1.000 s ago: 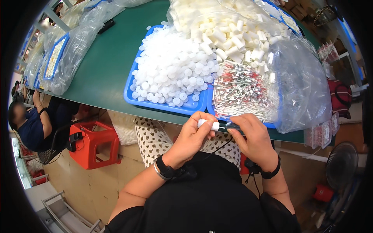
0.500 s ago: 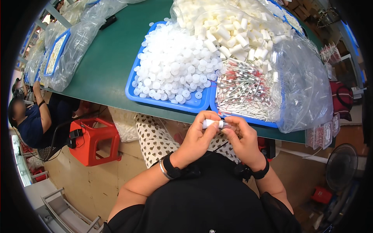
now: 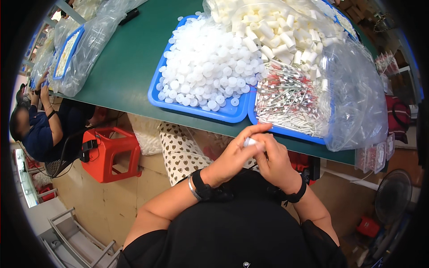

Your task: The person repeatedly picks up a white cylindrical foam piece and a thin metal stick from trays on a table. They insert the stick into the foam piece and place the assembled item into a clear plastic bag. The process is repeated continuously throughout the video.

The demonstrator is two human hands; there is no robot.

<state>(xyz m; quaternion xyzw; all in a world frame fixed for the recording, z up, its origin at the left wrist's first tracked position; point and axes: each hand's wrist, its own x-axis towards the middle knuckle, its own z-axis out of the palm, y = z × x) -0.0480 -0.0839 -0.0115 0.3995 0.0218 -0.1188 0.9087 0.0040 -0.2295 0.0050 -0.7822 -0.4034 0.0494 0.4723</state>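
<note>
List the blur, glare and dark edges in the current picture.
Head view: the white piece in the left hand looks slightly blurred; head view: the clear bag carries pale glare; head view: the picture's corners fall to black.

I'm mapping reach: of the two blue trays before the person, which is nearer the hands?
The right blue tray, holding thin pieces: its near rim shows right behind the fingers, while the disc tray sits left.

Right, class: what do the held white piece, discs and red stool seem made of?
White piece: perhaps plastic or foam, matt; evenly pale, mostly hidden. Discs: probably plastic or silicone, satin; milky, translucent. Stool: likely moulded plastic, smooth; even red, rounded openings.
</note>
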